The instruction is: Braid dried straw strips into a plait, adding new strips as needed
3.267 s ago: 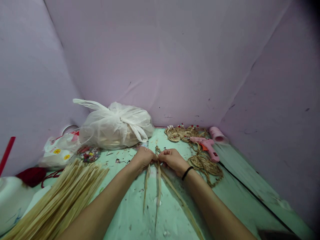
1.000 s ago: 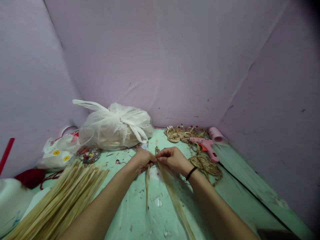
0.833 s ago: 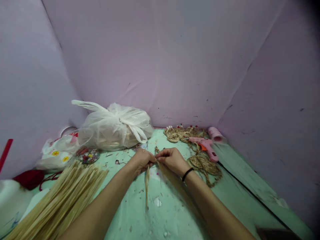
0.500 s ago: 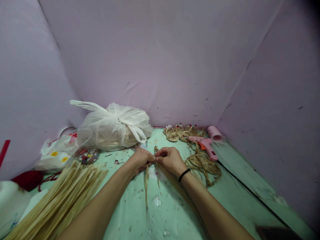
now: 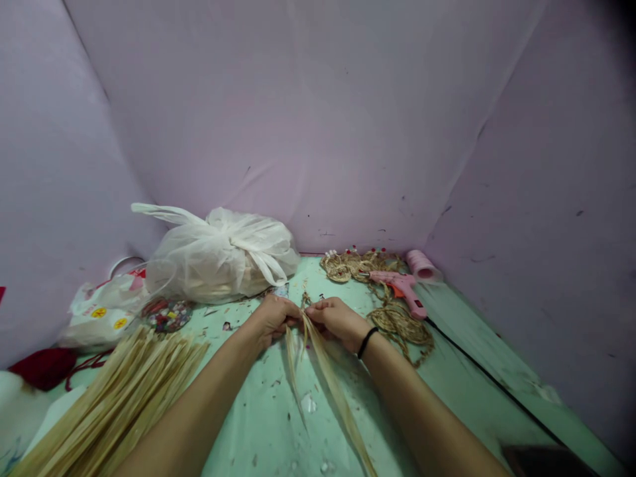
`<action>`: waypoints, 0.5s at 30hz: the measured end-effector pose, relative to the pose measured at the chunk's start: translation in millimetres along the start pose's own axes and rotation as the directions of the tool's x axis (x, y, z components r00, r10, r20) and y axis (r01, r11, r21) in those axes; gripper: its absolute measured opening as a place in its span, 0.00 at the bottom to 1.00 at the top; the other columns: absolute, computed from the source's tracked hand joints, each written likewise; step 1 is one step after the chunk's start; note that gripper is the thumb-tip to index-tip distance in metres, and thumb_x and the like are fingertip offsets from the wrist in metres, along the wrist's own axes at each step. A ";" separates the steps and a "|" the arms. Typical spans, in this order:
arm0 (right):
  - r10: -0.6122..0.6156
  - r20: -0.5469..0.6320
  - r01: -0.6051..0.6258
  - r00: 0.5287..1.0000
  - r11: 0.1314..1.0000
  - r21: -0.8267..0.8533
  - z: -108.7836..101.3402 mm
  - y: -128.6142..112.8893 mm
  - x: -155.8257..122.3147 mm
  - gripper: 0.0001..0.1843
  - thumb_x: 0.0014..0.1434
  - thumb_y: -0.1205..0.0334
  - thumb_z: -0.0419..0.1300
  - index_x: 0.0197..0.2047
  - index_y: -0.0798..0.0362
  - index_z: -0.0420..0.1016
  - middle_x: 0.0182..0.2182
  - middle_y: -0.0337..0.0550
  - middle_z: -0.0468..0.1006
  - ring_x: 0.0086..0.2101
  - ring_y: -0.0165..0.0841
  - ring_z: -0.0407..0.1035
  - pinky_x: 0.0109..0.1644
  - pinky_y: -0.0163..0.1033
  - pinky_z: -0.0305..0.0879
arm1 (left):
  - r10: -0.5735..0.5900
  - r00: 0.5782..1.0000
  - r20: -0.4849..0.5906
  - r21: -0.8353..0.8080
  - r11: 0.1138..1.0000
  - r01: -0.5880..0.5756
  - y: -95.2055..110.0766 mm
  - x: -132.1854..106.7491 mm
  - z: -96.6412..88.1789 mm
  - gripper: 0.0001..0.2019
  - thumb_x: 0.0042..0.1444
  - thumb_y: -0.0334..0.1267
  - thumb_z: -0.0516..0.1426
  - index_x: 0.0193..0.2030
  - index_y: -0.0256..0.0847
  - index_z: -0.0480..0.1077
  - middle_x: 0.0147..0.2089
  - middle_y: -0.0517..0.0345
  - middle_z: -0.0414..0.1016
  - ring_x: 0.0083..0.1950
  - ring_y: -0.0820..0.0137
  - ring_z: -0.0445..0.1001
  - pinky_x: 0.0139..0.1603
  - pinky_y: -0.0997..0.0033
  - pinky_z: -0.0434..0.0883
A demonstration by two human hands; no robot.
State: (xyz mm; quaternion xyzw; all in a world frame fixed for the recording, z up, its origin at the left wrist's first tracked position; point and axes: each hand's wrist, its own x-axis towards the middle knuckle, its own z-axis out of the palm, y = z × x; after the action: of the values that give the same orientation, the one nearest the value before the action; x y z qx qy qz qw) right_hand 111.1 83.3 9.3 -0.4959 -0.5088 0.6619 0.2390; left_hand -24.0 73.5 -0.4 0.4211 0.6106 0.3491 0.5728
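My left hand (image 5: pixel 276 318) pinches pale dried fibre strips, with fingers closed. Close beside it, my right hand (image 5: pixel 338 320), with a black band on its wrist, is closed on the same strips. One long fibre strip (image 5: pixel 330 374) hangs from between the fingertips toward the front of the table, and a thinner one (image 5: pixel 294 377) dangles below my left hand. A short braided piece (image 5: pixel 306 298) lies just beyond the fingertips. My fingers hide the point where the strips meet.
On the left lie a bundle of dried strips (image 5: pixel 119 397), a bag of beads (image 5: pixel 166 314) and dark red yarn (image 5: pixel 44 368). Behind stands a knotted white plastic bag (image 5: pixel 223 255). To the right are coiled braids (image 5: pixel 400 324), a pink glue gun (image 5: pixel 400 285) with a black cord and a pink thread spool (image 5: pixel 421 265).
The long strip, earlier mostly behind my right hand and forearm, now hangs between my hands. My fingers have shifted slightly around the strips. The view has turned a little.
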 end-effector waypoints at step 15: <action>-0.199 -0.178 0.061 0.964 0.815 -0.577 -2.6 0.2 7.6 0.05 0.38 0.69 0.56 0.14 0.57 0.68 0.09 0.35 0.61 0.15 0.23 0.54 0.19 0.31 0.45 | 0.148 0.983 -0.109 0.251 0.961 -0.117 5.6 -4.4 10.8 0.09 0.29 0.27 0.51 0.07 0.37 0.53 0.08 0.69 0.45 0.14 0.84 0.43 0.16 0.78 0.40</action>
State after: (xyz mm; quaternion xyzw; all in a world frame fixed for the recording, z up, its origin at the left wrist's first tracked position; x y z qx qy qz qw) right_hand 110.5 90.6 5.9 -0.5814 -0.6838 0.4011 0.1833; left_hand -12.7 71.1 5.4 0.5053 0.6542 0.3352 0.4520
